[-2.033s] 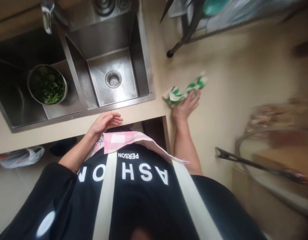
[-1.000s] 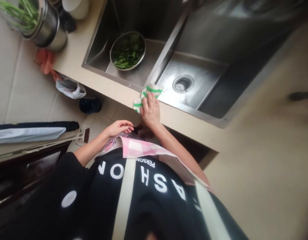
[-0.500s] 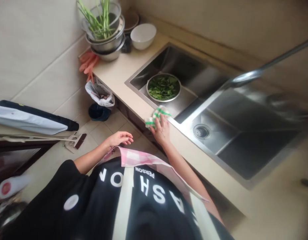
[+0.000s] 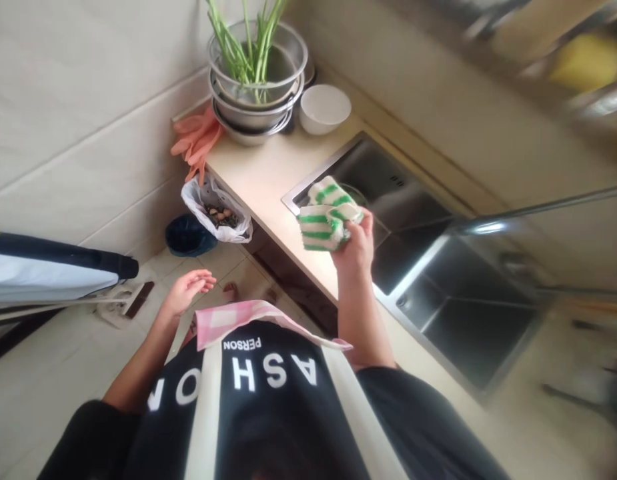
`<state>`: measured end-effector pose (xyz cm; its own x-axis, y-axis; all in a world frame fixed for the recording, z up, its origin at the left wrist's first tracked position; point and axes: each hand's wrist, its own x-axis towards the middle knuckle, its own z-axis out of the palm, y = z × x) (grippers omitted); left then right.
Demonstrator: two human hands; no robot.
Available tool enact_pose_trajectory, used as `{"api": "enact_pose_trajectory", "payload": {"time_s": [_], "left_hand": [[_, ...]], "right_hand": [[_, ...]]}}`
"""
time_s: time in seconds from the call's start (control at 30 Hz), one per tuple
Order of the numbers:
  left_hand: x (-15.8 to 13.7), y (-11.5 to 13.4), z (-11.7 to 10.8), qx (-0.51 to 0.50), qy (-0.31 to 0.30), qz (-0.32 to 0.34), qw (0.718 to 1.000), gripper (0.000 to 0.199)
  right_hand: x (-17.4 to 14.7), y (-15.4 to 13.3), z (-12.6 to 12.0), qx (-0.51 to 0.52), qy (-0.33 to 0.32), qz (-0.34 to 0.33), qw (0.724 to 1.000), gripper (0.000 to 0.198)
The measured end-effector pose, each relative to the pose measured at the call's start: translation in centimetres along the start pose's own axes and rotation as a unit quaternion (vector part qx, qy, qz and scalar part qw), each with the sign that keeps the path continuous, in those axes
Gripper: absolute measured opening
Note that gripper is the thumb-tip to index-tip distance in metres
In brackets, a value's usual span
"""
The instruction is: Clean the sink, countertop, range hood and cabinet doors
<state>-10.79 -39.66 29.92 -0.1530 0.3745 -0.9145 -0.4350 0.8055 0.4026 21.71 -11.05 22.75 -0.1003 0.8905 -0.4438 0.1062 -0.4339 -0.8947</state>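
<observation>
A green-and-white striped cloth (image 4: 321, 227), bunched up, is gripped in my right hand (image 4: 357, 243). That hand is raised over the front edge of the counter (image 4: 258, 170), in front of the double steel sink (image 4: 423, 200). The cloth and hand cover most of the bowl of leafy greens (image 4: 355, 193) in the left basin; only a bit of it shows. My left hand (image 4: 191, 290) hangs over the floor to the left, with nothing in it, its fingers loosely stretched out.
Stacked metal bowls (image 4: 253, 117) with long green stalks (image 4: 248, 57) stand in the counter corner beside a white bowl (image 4: 325, 110). Orange rubber gloves (image 4: 195, 140) hang at the edge, above a white bag of scraps (image 4: 218, 210) and a dark blue bucket (image 4: 191, 235). A broom (image 4: 133, 300) lies left.
My right hand has lifted the cloth off the counter edge, and more of the cloth shows. My left hand has moved left and slightly down. The view has shifted.
</observation>
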Motion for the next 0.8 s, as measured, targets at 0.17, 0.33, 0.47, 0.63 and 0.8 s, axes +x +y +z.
{"api": "enact_pose_trajectory", "payload": {"time_s": [0.17,0.33,0.47,0.63,0.8], "left_hand": [[-0.3,-1.6,-1.2,-0.029,0.043,-0.016,0.999,0.068],[-0.9,-2.7,-3.3,-0.04,0.1,-0.006,0.994,0.07],[-1.5,-3.0,-4.1,-0.062,0.162,-0.006,0.985,0.072],[-1.4,-2.6,-3.3,-0.059,0.181,-0.034,0.981,0.078],[-0.7,-1.3,-2.2,-0.056,0.173,-0.064,0.981,0.079]], "right_hand": [[0.6,3.1,4.2,-0.31,-0.173,-0.105,0.929,0.053],[2.8,8.6,11.9,-0.609,-0.315,-0.023,0.727,0.072],[7.7,10.8,16.3,-0.635,-0.34,-0.022,0.693,0.075],[13.2,11.4,22.2,-0.603,-0.39,-0.087,0.69,0.073],[15.1,11.5,29.3,-0.58,-0.418,-0.107,0.691,0.071]]}}
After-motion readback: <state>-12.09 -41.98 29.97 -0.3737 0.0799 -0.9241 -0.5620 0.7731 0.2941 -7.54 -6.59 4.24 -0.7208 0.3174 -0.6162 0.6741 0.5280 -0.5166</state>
